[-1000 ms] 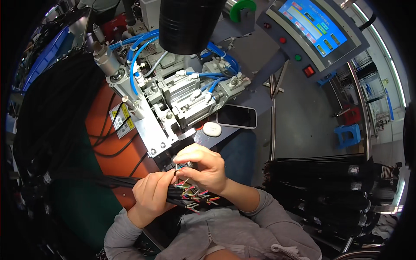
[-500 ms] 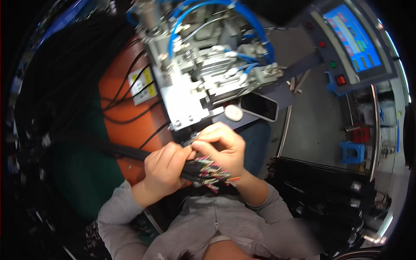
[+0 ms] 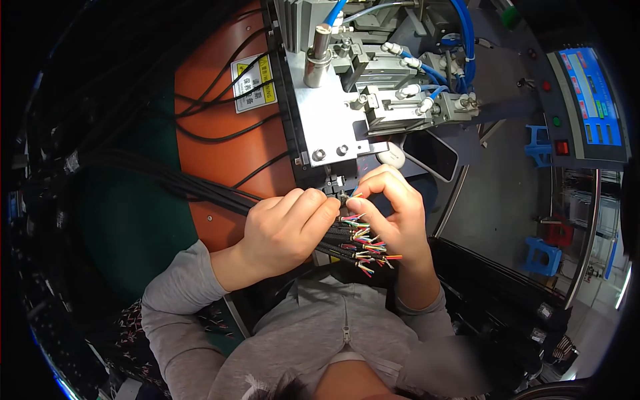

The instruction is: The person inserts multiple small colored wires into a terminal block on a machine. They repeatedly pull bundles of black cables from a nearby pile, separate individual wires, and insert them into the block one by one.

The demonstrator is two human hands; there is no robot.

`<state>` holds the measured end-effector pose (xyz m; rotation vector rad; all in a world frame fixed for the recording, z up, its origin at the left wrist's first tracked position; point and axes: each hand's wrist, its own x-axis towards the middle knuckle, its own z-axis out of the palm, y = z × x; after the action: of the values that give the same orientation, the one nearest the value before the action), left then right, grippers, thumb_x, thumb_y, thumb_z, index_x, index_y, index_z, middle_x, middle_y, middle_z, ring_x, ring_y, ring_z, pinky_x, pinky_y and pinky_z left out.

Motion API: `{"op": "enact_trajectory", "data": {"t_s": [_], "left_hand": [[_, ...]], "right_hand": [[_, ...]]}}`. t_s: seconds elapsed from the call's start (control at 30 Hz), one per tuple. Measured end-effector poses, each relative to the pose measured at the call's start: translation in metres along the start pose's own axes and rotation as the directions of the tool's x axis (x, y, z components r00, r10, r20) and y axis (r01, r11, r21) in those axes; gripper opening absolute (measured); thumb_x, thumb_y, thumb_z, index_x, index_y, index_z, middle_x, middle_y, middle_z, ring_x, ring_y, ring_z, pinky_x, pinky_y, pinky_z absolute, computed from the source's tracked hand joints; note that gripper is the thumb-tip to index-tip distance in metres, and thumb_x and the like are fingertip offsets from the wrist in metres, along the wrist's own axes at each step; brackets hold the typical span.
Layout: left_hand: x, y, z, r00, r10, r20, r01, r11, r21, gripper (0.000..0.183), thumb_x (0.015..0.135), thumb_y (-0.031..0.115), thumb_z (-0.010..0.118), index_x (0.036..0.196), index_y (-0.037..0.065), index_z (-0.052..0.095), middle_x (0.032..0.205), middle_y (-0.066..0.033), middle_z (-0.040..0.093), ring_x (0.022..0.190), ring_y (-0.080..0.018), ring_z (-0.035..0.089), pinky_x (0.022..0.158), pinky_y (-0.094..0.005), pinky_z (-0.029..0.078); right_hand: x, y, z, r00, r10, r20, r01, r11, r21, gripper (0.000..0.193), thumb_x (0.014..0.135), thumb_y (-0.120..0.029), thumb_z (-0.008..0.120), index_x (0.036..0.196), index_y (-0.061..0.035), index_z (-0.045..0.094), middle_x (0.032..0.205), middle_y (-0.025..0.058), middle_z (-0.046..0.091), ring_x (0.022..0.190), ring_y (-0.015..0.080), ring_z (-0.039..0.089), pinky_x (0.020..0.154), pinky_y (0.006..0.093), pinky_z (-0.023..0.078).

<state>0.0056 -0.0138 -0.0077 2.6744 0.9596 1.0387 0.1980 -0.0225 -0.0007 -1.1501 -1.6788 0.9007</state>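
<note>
My left hand (image 3: 283, 230) is closed around a bundle of black sleeved cables (image 3: 220, 192), which runs in from the left. Past that hand the cables end in a fan of thin coloured wires (image 3: 363, 243), red, green, white and yellow among them. My right hand (image 3: 400, 213) pinches the fine wire ends of one cable (image 3: 355, 196) between thumb and forefinger. Both hands are just below a small black fixture (image 3: 333, 185) at the front of a metal machine (image 3: 327, 127).
An orange panel (image 3: 230, 147) with a warning label (image 3: 254, 83) lies left of the machine, crossed by loose black cables. A phone (image 3: 432, 155) and a round white object (image 3: 391, 155) lie right of it. A control screen (image 3: 592, 97) stands far right, above blue stools (image 3: 543, 257).
The view has shifted, so the machine and hands appear farther right. My hands are a little farther apart, and my right fingertips now pinch one cable's wire ends just beyond my left hand.
</note>
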Motion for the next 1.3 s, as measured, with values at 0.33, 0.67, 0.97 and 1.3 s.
{"op": "enact_trajectory", "data": {"t_s": [0.33,0.67,0.97,1.3], "left_hand": [[-0.004,-0.002,0.0,1.0,0.005,0.013,-0.005,0.999,0.04,0.023,0.07,0.01,0.064,0.091,0.002,0.064,0.075,-0.0012,0.05,0.058,-0.01,0.052,0.043,-0.0225,0.036],[-0.003,0.0,0.001,0.999,0.037,0.036,-0.041,0.992,0.12,0.03,0.069,0.009,0.065,0.098,0.004,0.068,0.071,0.0008,0.055,0.057,-0.01,0.053,0.045,-0.0227,0.039],[0.004,0.003,0.005,0.987,-0.08,0.139,0.045,0.97,0.238,0.028,0.073,0.007,0.065,0.101,0.008,0.069,0.071,0.0014,0.044,0.056,-0.0102,0.045,0.044,-0.0232,0.036],[0.006,0.003,0.005,0.985,-0.096,0.14,0.062,0.972,0.226,0.027,0.073,0.007,0.066,0.1,0.009,0.07,0.068,0.0014,0.044,0.054,-0.0101,0.046,0.044,-0.0238,0.036]], "right_hand": [[-0.002,0.006,0.018,0.978,-0.143,-0.154,0.119,0.981,-0.154,0.014,0.072,0.001,0.073,0.075,-0.0016,0.059,0.071,0.0087,0.059,0.064,0.0217,0.054,0.06,0.0305,0.042],[-0.007,0.022,0.001,0.993,0.116,-0.011,-0.116,0.993,0.024,0.008,0.08,-0.003,0.067,0.083,0.0022,0.063,0.076,0.0085,0.062,0.07,0.018,0.058,0.065,0.0274,0.046],[0.003,0.022,0.018,0.997,0.024,-0.071,-0.045,0.948,-0.316,0.009,0.079,-0.003,0.065,0.075,0.0001,0.058,0.07,0.0111,0.055,0.064,0.0274,0.052,0.06,0.0366,0.042],[-0.003,0.037,0.028,0.976,0.127,-0.176,-0.137,0.99,-0.046,0.005,0.079,0.0,0.061,0.075,0.0013,0.058,0.069,0.0084,0.054,0.065,0.0183,0.052,0.06,0.0298,0.042]]}}
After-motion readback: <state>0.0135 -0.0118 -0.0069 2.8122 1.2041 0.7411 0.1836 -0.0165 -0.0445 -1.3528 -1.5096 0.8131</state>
